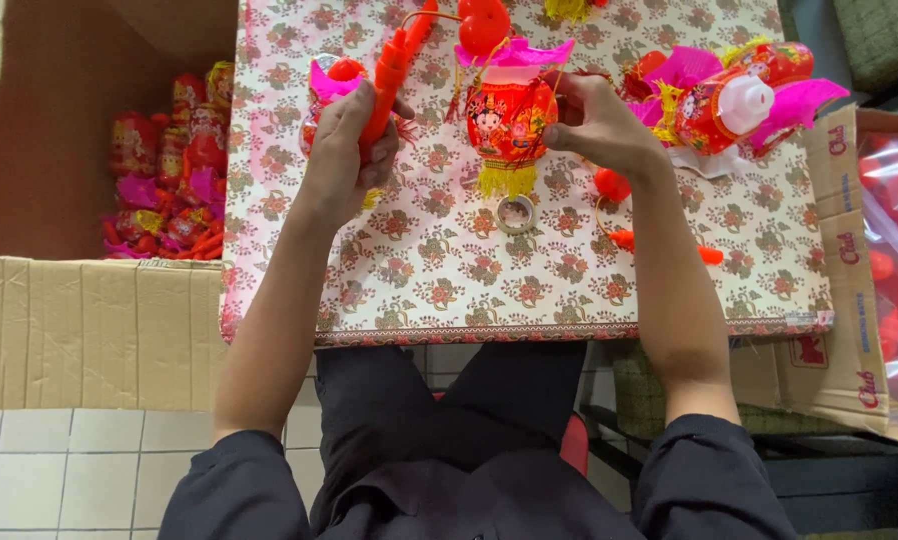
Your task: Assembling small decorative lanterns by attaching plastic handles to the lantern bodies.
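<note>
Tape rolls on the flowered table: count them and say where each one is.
1. The tape roll lies flat on the table, just below the yellow fringe of the red lantern that the right hand touches. Others may be hidden under the lantern pile.

The left hand (pixel 344 150) hides the orange handle's (pixel 387 75) lower end, and the top edge crops the yellow tassel (pixel 569 8).
</note>
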